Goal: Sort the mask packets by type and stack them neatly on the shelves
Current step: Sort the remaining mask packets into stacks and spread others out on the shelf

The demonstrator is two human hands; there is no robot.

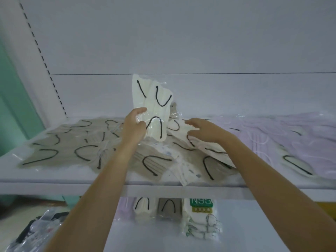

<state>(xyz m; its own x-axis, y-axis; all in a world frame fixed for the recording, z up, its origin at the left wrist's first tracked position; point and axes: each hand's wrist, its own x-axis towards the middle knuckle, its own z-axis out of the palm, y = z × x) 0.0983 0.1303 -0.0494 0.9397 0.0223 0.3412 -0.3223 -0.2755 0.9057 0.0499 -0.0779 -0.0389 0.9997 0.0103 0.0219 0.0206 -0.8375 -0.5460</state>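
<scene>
Pinched upright in the left hand (134, 127), cream mask packets (154, 99) stand above the white shelf (54, 177), beige packets (54, 142) to their left, lilac packets (272, 139) beyond the slack-fingered, empty right hand (207, 132).

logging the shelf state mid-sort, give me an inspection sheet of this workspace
surface: white upper shelf, mostly covered by packets
job's things: cream packets held upright above the pile; beige packets spread at left; lilac packets at right; cream stack, grey stack and N95 packets on the lower shelf
clutter: white printed packet at the shelf's front edge; blurred bag lower left
grips: left hand holds the cream packets; right hand open, fingers spread over the mixed middle pile
cables: nothing seen
surroundings: white back panel, slotted upright, green wall
</scene>
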